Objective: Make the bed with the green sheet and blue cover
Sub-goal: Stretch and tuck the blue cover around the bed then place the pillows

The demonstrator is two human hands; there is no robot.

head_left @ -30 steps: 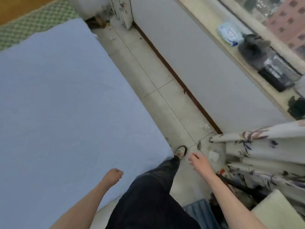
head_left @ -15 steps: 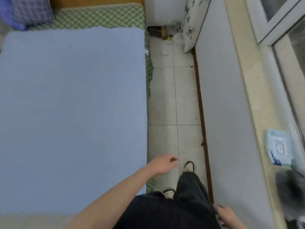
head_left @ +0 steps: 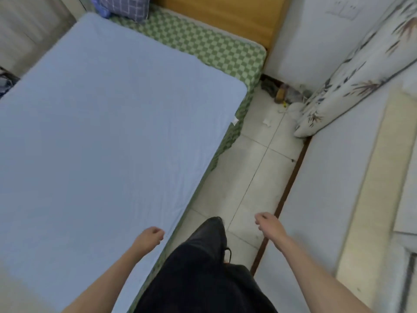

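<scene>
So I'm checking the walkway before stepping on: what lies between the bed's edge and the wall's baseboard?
In the head view, pale floor tiles run between the green sheet and the baseboard; small white scraps lie farther ahead.

A plain pale blue cover point(head_left: 101, 132) fills the left, green-and-white checked sheet point(head_left: 203, 44) at upper centre, purple grid-patterned pillow point(head_left: 126, 5) at top, leaf-printed white curtain point(head_left: 352, 80) upper right.
</scene>
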